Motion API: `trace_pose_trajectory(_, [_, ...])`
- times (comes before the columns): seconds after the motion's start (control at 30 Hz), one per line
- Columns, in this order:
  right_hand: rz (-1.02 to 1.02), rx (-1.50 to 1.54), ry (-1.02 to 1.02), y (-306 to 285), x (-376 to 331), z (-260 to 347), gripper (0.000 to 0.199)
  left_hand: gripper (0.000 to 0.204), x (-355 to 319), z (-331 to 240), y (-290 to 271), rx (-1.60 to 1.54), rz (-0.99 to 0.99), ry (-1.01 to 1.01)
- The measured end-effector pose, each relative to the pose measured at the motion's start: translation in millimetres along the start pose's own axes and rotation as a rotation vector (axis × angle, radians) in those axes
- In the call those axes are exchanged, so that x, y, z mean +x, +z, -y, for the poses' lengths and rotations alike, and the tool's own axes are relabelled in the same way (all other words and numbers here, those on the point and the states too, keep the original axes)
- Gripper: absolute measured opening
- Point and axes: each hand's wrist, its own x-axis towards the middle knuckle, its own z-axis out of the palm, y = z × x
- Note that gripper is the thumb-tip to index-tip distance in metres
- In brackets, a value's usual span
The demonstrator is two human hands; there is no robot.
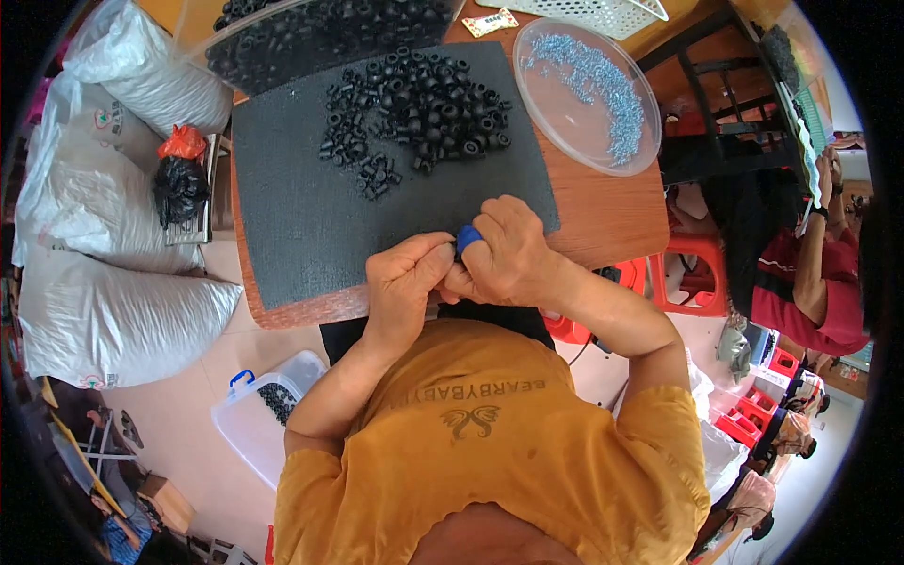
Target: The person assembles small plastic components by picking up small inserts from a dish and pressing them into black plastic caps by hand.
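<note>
Item: left hand point(403, 279) and right hand point(508, 254), pressed together at the near table point(603, 212) edge, pinching something small beside a blue fingertip cover point(468, 236); the piece itself hidden. Risk: a slipped pinch likely drops it off the edge, away from the black rubber rings point(419, 104) on the dark mat point(311, 217).

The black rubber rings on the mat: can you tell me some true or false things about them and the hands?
1. The black rubber rings lie piled on a dark grey mat. True.
2. The left hand and right hand are far apart. False: they touch, by the mat's near edge.
3. A blue finger cover shows between the hands. True.
4. The clear round dish holds red beads. False: small bluish-silver pieces.
</note>
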Motion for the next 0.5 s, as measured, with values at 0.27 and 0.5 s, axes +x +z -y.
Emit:
trace_pose_trajectory(0.27, [0.037,0.016,-0.057,0.1,-2.9,1.0,0.031,0.024,-0.2,4.2,0.0,0.040,0.005,0.035])
trace_pose_trajectory(0.5, [-0.110,0.017,0.029,-4.0,5.8,-12.7,0.034,0.025,3.3,-9.7,-3.4,0.221,-0.025,0.114])
